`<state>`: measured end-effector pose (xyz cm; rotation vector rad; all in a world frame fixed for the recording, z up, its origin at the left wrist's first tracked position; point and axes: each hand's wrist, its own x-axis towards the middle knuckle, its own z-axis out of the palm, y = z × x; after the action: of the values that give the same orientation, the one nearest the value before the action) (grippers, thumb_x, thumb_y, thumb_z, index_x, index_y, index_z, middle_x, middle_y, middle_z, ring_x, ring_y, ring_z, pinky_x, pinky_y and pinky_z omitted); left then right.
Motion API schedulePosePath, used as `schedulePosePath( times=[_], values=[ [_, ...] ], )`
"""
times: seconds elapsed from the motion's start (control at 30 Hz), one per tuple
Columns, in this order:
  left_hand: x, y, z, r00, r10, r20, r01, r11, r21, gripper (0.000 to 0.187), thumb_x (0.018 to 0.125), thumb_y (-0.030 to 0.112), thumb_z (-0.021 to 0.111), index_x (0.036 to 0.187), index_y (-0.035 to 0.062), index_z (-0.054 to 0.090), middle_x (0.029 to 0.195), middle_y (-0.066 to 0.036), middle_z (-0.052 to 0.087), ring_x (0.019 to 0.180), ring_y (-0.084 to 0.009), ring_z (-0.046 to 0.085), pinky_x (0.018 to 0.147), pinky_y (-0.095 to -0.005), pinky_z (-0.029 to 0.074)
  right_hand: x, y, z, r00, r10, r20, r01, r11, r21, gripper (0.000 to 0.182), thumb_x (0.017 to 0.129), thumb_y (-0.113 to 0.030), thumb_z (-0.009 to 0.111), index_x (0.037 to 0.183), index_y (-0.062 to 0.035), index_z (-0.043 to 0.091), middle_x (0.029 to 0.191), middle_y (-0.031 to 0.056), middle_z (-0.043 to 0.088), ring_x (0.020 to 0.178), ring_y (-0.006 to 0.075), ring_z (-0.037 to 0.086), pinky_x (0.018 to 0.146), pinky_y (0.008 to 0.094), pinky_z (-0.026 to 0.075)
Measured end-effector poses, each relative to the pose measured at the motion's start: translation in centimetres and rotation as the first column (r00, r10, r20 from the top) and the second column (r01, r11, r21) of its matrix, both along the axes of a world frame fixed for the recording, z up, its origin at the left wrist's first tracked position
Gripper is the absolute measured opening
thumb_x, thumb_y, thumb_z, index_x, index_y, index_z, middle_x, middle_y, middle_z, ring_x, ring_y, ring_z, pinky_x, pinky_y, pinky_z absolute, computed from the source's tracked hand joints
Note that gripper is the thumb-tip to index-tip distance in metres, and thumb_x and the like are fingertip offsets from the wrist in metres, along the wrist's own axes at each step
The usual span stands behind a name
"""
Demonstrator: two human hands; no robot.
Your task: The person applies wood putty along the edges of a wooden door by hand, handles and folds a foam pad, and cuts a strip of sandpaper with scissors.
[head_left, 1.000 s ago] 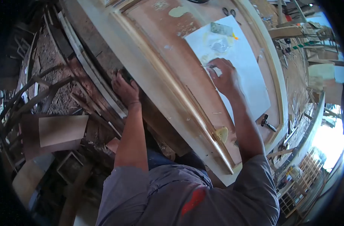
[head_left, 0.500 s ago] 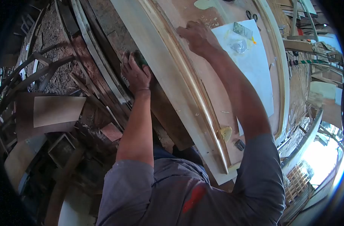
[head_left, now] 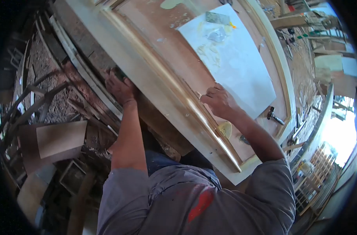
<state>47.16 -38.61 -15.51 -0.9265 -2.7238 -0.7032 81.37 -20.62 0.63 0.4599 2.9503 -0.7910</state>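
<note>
My right hand is closed over the wooden panel, beside the long wooden moulding. A small pale tip shows at its fingers; I cannot make out what they hold. Past the panel's left edge, my left hand has its fingers curled about a dark green thing, mostly hidden. A white sheet lies just beyond my right hand, carrying smears of yellowish paste, a clear plastic piece and a flat scraper blade. Nearer my body is a yellowish pad against the moulding.
A hammer rests on the panel near its right raised border. Part of a dark object shows beside my right forearm. Long wood strips and a brown board lie to the left, among debris on the floor.
My right hand has come down along the moulding towards my body. The view has shifted, and the hammer and more of the white sheet now show. My left hand stays by the panel's left edge.
</note>
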Motion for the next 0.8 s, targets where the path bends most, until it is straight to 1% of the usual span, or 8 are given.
schedulePosePath(
  times=[0.07, 0.1, 0.13, 0.2, 0.23, 0.33, 0.53, 0.8],
  values=[
    [-0.9, -0.4, -2.1, 1.0, -0.013, -0.019, 0.013, 1.0, 0.027, 0.069, 0.084, 0.024, 0.063, 0.147, -0.0013, 0.05, 0.156, -0.027, 0.05, 0.143, -0.0467, 0.048, 0.118, -0.0581, 0.039, 2.0, -0.4, 0.1, 0.967, -0.255, -0.009, 0.251, 0.957, -0.149, 0.023, 0.08, 0.004, 0.072, 0.097, -0.0118, 0.069, 0.092, 0.0067, 0.075, 0.094, 0.0288, 0.067, 0.088, 0.0436, 0.053],
    [-0.9, -0.5, -2.4, 1.0, -0.012, -0.012, 0.012, 1.0, 0.028, 0.069, 0.084, 0.024, 0.063, 0.147, -0.0013, 0.05, 0.156, -0.027, 0.05, 0.143, -0.0467, 0.048, 0.118, -0.058, 0.039, 2.9, -0.6, -0.3, 0.899, -0.428, -0.093, 0.411, 0.898, -0.156, 0.024, 0.085, 0.006, 0.074, 0.102, -0.0093, 0.069, 0.094, 0.0062, 0.076, 0.09, 0.0237, 0.069, 0.079, 0.038, 0.054],
    [-1.0, -0.8, -2.9, 1.0, -0.011, -0.005, 0.011, 1.0, 0.024, 0.069, 0.083, 0.024, 0.064, 0.146, -0.0013, 0.051, 0.155, -0.027, 0.05, 0.143, -0.0467, 0.048, 0.118, -0.0579, 0.039, 3.8, -0.5, -1.2, 0.786, -0.614, -0.072, 0.529, 0.728, -0.436, 0.021, 0.087, 0.004, 0.075, 0.103, -0.0084, 0.068, 0.095, 0.0059, 0.076, 0.088, 0.0205, 0.069, 0.076, 0.0351, 0.053],
    [-1.0, -0.8, -2.9, 0.999, -0.041, -0.026, 0.042, 0.998, 0.047, 0.069, 0.084, 0.025, 0.065, 0.145, -0.0013, 0.05, 0.151, -0.029, 0.052, 0.136, -0.0477, 0.052, 0.115, -0.0586, 0.041, 4.4, 0.5, -2.4, 0.497, -0.857, 0.137, 0.522, 0.169, -0.836, 0.017, 0.092, 0.001, 0.075, 0.106, -0.0065, 0.067, 0.095, 0.0052, 0.075, 0.086, 0.0142, 0.069, 0.069, 0.0294, 0.051],
    [-0.9, -0.8, -2.3, 0.999, -0.012, 0.032, 0.011, 1.0, 0.026, 0.069, 0.084, 0.025, 0.066, 0.145, -0.0013, 0.05, 0.149, -0.029, 0.053, 0.133, -0.048, 0.053, 0.113, -0.059, 0.042, 4.9, 1.1, -1.8, 0.475, -0.86, 0.187, 0.541, 0.117, -0.833, 0.014, 0.096, -0.001, 0.074, 0.106, -0.0049, 0.065, 0.094, 0.0042, 0.072, 0.08, 0.0075, 0.064, 0.064, 0.0227, 0.045],
    [-0.9, -0.6, -2.2, 1.0, -0.01, 0.006, 0.01, 1.0, 0.007, 0.069, 0.083, 0.023, 0.067, 0.145, -0.0014, 0.049, 0.143, -0.03, 0.055, 0.125, -0.0487, 0.056, 0.109, -0.0601, 0.043, 4.3, 1.5, -1.0, 0.343, -0.907, 0.243, 0.393, -0.096, -0.914, 0.013, 0.096, 0.0, 0.073, 0.106, -0.0052, 0.065, 0.093, 0.0046, 0.071, 0.076, 0.0088, 0.061, 0.061, 0.0242, 0.043],
    [-1.2, -1.1, -2.9, 1.0, -0.009, -0.023, 0.008, 1.0, -0.03, 0.067, 0.083, 0.018, 0.067, 0.144, -0.0024, 0.05, 0.147, -0.029, 0.054, 0.132, -0.0489, 0.052, 0.113, -0.0592, 0.041, 1.9, -0.2, -1.4, 0.468, -0.813, 0.346, 0.229, -0.267, -0.936, 0.016, 0.096, 0.0, 0.073, 0.109, -0.0049, 0.066, 0.091, 0.0051, 0.07, 0.075, 0.0097, 0.061, 0.059, 0.0237, 0.042],
    [-0.8, -0.6, -2.2, 1.0, -0.017, 0.01, 0.017, 0.998, 0.054, 0.069, 0.082, 0.021, 0.066, 0.146, 0.0011, 0.049, 0.155, -0.026, 0.05, 0.139, -0.0482, 0.048, 0.119, -0.0578, 0.038, -4.3, -0.7, -3.9, 0.551, -0.727, 0.409, 0.44, -0.163, -0.883, 0.017, 0.094, -0.001, 0.076, 0.109, -0.0049, 0.068, 0.088, 0.0016, 0.069, 0.069, 0.0076, 0.059, 0.056, 0.0235, 0.042]
  ],
)
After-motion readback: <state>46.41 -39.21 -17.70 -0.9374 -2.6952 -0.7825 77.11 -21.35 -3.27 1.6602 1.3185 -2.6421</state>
